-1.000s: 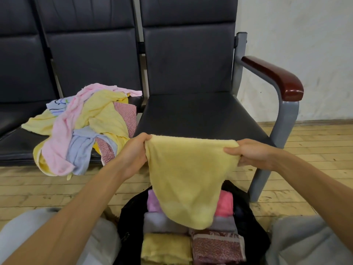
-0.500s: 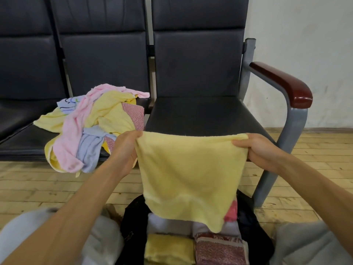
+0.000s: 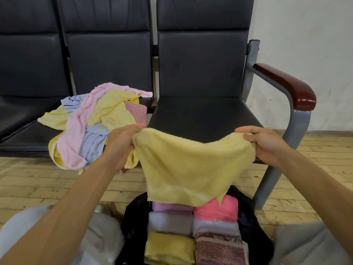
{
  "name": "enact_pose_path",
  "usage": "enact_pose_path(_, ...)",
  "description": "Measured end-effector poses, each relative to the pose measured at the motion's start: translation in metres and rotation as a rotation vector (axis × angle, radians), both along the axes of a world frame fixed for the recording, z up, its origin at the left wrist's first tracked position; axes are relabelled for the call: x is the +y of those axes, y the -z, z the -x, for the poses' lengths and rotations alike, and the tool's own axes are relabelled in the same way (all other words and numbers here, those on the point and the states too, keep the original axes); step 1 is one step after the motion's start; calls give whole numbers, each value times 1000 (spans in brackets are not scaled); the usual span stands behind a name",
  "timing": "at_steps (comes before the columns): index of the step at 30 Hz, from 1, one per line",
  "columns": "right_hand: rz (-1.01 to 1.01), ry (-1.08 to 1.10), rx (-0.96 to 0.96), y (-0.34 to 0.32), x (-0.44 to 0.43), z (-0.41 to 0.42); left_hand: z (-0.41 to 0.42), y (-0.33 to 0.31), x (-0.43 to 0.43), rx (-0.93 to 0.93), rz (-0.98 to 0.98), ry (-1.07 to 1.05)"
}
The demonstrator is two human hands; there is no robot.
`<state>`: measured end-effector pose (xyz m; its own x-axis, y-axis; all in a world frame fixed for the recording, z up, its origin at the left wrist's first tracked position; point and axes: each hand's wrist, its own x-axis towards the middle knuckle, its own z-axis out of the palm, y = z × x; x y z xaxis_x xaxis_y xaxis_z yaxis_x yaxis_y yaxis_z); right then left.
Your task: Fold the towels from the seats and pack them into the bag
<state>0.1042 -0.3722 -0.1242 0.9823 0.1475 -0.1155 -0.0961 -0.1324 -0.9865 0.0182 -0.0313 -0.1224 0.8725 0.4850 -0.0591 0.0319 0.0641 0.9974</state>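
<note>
Fingers (image 3: 133,127) of left hand (image 3: 120,144) and right hand (image 3: 267,144) pinch top corners, likely the best hold, of the limp, light yellow towel (image 3: 187,169) sagging between them

The black seat (image 3: 200,115) ahead offers open room between the towel pile (image 3: 95,121) on the neighbouring seat (image 3: 26,144) and the wooden armrest (image 3: 286,87). Below, the yellow towel (image 3: 191,169) hangs across the mouth of the bag (image 3: 131,224), which folded towels (image 3: 170,222) fill.

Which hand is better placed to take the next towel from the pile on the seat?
Probably left: the left hand is beside the pile, while the right hand grips the yellow towel farther away.
</note>
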Motion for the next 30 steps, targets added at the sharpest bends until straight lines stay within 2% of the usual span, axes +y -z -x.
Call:
enact_pose_path(3, 290, 75, -178, -4, 0, 1, 0, 4, 5, -9, -219, -19)
enact_pose_path(5, 354, 138, -266, -7, -3, 0, -1, 6, 10, -36, -381, -31)
enact_pose_path(9, 293, 223, -308, -11, -9, -3, -3, 7, 11, -73, -502, -65)
enact_pose_path(14, -69, 167, -107, -19, -14, 1, -4, 2, 11, -143, -354, -103)
enact_pose_path(17, -10, 107, -112, -21, -16, 1, -5, -1, 11, -159, -348, -100)
enact_pose_path(22, 227, 158, -201, -18, -13, -1, -5, -1, 11, -166, -511, -116)
enact_pose_path(30, 242, 268, -288, -15, -12, -5, -5, -1, 9, -153, -879, -157)
